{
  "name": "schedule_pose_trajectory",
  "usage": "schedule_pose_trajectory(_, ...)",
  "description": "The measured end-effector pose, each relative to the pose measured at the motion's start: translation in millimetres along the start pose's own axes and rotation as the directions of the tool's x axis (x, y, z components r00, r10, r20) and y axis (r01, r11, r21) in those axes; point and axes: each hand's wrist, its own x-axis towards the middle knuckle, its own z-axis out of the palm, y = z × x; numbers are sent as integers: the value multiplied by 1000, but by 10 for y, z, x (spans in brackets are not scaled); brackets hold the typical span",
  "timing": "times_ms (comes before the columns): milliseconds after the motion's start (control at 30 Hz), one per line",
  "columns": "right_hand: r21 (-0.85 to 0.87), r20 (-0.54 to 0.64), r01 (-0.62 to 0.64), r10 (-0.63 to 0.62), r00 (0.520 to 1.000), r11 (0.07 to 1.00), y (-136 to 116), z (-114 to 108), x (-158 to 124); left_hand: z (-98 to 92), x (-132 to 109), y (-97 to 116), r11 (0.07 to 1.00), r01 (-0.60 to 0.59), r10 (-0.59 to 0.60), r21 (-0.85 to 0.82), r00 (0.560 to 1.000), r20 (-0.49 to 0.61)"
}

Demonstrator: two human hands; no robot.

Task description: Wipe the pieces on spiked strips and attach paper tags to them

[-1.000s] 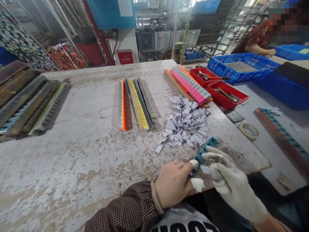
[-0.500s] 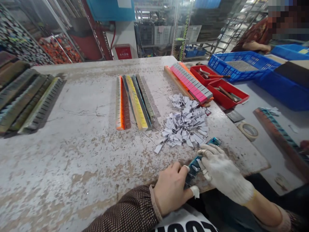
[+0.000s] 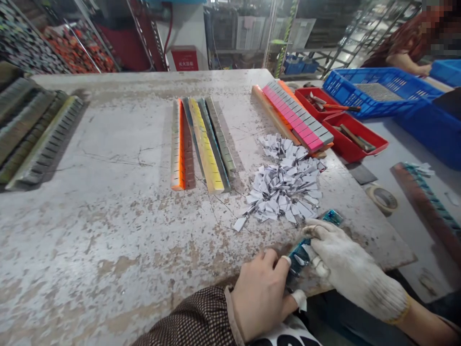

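Observation:
My bare left hand (image 3: 261, 293) rests at the near table edge, its taped fingertips pinching the near end of a teal strip (image 3: 301, 251) of small pieces. The far end of that strip (image 3: 333, 216) pokes out beyond my gloved fingers. My right hand (image 3: 345, 269), in a white knit glove, lies over the strip's middle with its fingers curled onto it. Just beyond both hands sits a pile of small white paper slips (image 3: 284, 185).
Coloured strips (image 3: 201, 142) lie at the table's middle, a pink and grey one (image 3: 298, 117) to the right, dark ones (image 3: 32, 129) at the left. Red trays (image 3: 345, 129), a blue basket (image 3: 378, 91) and a tape roll (image 3: 383, 198) stand right. Another person (image 3: 403, 48) works at the far right.
My gloved right hand has come down from a raised pinch onto the teal strip. The camera has tilted down and shifted; my left hand keeps hold of the near end.

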Motion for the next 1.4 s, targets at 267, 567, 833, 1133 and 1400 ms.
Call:
schedule_pose_trajectory(267, 6, 26, 49, -49, 998, 999, 15, -22, -12, -21, -9, 10, 1000, -16, 16, -7, 1000, 1)
schedule_pose_trajectory(567, 92, 150, 162, -175, 973, 982, 17, -103, 287, 50, -22, -8, 997, -61, 63, 42, 997, -49)
schedule_pose_trajectory(833, 175, 56, 125, -137, 989, 976, 194, 130, 38, 19, -42, -19, 997, -68, 71, 47, 996, -59)
schedule_pose_trajectory(1133, 31, -84, 28, -25, 996, 999, 49, 38, -87, -3, -30, 5, 995, -53, 57, 79, 997, -43)
schedule_pose_trajectory(1400, 44, -89, 23, -19, 996, 999, -54, 94, 17, -30, -8, 11, 996, -48, 48, 69, 999, 2)
